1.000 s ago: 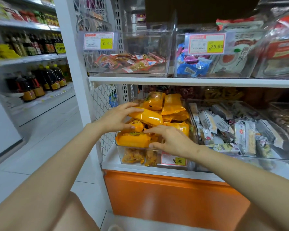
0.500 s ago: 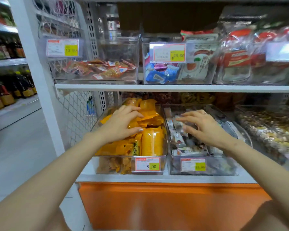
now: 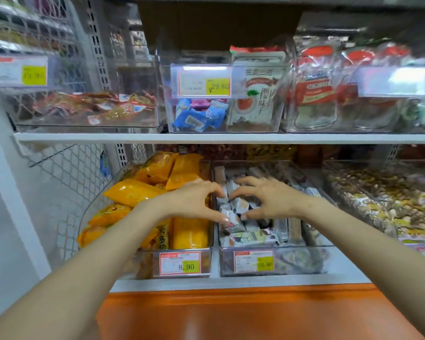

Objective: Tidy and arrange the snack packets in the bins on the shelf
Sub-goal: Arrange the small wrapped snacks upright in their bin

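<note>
Lower shelf, grey-packet bin point(image 3: 292, 261): the left hand point(image 3: 194, 200) and right hand point(image 3: 272, 200) arch over its middle, fingers curved down. The grey packets point(image 3: 245, 238) lie directly beneath and between them, equally near both. A firm grip cannot be confirmed. Rear packets run front-to-back, front ones crosswise.

Both hands reach into the middle bin point(image 3: 301, 262): left hand point(image 3: 192, 201) and right hand point(image 3: 274, 200) curl round a clump of grey packets point(image 3: 236, 204) between them. Just left of that bin lie yellow packets point(image 3: 133, 192); above it runs a white shelf point(image 3: 133, 138).
</note>
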